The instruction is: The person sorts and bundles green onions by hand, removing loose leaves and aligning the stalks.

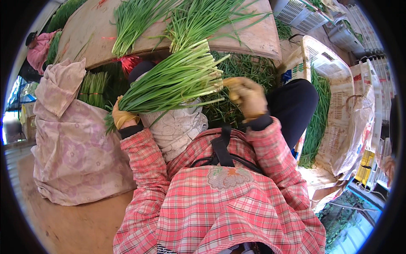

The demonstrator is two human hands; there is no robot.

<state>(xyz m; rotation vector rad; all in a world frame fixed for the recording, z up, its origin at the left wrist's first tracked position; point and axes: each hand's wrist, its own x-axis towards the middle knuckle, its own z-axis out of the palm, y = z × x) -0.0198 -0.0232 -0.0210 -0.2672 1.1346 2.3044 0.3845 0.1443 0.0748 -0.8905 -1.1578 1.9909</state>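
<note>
A thick bunch of green chives lies slanting across my lap, its pale cut ends toward the upper right. My left hand, in a yellowish glove, is closed round its leafy end at the left. My right hand, gloved too, is beside the pale stem ends; motion smears its fingers, and whether they pinch a stem I cannot tell. Under the bunch, a pale flower-printed cloth covers my leg. Loose green leaves lie below, between my legs.
A wooden board ahead carries more chives. Red ties hang at its near edge. Left stands a flower-printed cloth bundle beside tied chives. Right is a white crate holding greens. Far left sits another person in pink.
</note>
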